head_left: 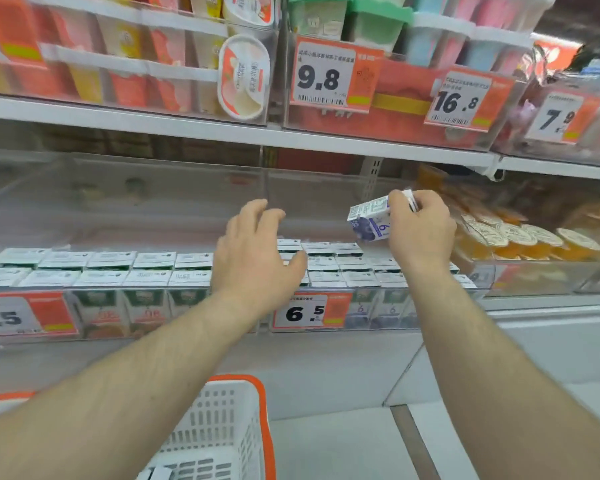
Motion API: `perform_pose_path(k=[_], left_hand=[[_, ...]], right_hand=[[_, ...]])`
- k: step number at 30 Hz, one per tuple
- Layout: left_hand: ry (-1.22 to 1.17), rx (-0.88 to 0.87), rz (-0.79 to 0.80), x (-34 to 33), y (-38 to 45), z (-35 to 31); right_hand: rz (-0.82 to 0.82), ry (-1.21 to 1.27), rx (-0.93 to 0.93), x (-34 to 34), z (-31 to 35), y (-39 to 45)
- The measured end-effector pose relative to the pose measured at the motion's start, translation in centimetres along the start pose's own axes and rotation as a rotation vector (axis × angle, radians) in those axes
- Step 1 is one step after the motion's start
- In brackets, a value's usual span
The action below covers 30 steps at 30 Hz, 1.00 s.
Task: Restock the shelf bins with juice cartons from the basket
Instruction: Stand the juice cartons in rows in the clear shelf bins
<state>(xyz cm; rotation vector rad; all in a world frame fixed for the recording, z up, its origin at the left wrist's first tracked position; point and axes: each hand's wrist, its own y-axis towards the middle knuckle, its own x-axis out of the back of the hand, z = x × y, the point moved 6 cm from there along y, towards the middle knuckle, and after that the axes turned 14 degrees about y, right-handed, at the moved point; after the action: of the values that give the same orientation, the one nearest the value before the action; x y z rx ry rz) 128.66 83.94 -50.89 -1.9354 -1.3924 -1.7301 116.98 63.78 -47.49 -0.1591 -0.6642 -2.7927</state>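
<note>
My right hand grips a small white and purple juice carton, tilted, above the right clear shelf bin. That bin holds rows of upright cartons of the same kind. My left hand hovers with relaxed, spread fingers over the divide between the two bins and holds nothing. The left bin is filled with green-labelled cartons. A white basket with an orange rim stands below, between my forearms; my left arm hides most of its inside.
The shelf above overhangs the bins and carries tubs and boxes with price tags 9.8 and 16.8. To the right, a bin of orange jelly cups. Price tags 6.5 hang on the bin fronts. Grey floor below.
</note>
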Motion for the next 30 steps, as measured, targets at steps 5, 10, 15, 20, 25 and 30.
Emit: perform_pose_path(k=[5, 10, 15, 20, 25, 30], left_hand=[[0.068, 0.115, 0.015, -2.2, -0.5, -0.2], [0.049, 0.115, 0.005, -2.3, -0.6, -0.2], [0.053, 0.089, 0.009, -2.6, -0.5, -0.3], [0.077, 0.065, 0.033, -3.1, -0.4, -0.3], [0.082, 0.061, 0.039, -3.2, -0.3, -0.3], [0.086, 0.059, 0.051, -3.0, -0.4, -0.5]], right_hand=[[0.136, -0.365, 0.061, -1.2, -3.2, 3.3], [0.483, -0.667, -0.038, -4.0, -5.9, 4.3], [0.717, -0.638, -0.155, -5.4, -6.6, 3.6], [0.764, -0.622, -0.191, -5.9, -6.3, 3.3], [0.774, -0.672, -0.249, -7.0, -7.1, 3.4], [0.793, -0.703, -0.2, -6.3, -7.4, 3.2]])
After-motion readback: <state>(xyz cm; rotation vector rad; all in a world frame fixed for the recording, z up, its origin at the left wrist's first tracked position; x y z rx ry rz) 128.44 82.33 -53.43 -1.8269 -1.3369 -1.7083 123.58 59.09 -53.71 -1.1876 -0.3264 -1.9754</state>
